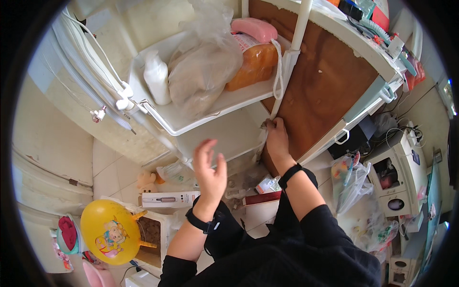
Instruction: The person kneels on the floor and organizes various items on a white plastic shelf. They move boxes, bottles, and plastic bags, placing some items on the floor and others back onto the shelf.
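Before me stands a white shelf rack; its upper tray (175,131) holds a white bottle (157,79), a tied plastic bag (204,71), a clear container of orange contents (252,66) and a pink object (254,30) with a white cord loop (278,71). My right hand (277,134) is at the rack's right post, below the tray, with its fingers curled at the post; whether they grip it I cannot tell. My left hand (209,168) is raised in front of the lower shelf (222,134), fingers apart and holding nothing.
A brown wooden panel (322,79) of a cabinet adjoins the rack on the right. On the floor are a white printed box (168,200), a dark red box (261,198) and plastic bags (349,183). A yellow bouncy ball (110,231) lies at lower left. Cables (86,43) hang at upper left.
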Motion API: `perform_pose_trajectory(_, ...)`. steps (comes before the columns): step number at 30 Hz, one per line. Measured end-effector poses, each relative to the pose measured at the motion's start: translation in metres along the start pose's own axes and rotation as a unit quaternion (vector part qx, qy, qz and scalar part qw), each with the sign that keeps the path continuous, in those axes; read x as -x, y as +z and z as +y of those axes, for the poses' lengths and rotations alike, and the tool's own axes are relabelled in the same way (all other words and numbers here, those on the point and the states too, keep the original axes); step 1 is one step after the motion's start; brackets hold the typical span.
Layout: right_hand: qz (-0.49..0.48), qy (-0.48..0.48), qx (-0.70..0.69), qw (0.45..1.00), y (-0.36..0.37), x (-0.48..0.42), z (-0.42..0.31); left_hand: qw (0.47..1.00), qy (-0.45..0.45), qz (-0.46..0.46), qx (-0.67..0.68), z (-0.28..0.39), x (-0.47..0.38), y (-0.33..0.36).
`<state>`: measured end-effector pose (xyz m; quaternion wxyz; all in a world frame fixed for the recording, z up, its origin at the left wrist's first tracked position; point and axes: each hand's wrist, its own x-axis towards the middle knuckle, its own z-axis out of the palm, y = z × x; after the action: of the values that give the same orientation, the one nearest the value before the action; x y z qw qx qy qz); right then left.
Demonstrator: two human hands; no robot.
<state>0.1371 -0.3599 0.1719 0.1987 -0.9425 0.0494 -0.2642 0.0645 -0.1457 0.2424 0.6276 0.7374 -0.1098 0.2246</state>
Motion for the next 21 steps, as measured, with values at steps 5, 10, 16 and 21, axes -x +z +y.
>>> perform_pose_trajectory(5, -0.115, 0.033, 0.067, 0.99, -0.005, 0.008, 0.005, 0.976, 0.121, 0.161, -0.077, 0.012, -0.016, -0.042)
perform_pose_trajectory(10, -0.066, 0.04, 0.046, 0.996, -0.011, 0.005, -0.005, 0.95, 0.125, 0.242, -0.15, 0.012, -0.025, -0.069)
perform_pose_trajectory(16, -0.076, 0.025, 0.058, 0.995, -0.003, -0.01, -0.007, 0.979, -0.007, 0.149, -0.141, 0.001, -0.037, -0.076)
perform_pose_trajectory(21, -0.066, 0.029, 0.016, 0.997, -0.015, 0.013, -0.009, 0.987, -0.044, 0.104, -0.116, -0.012, -0.041, -0.082)
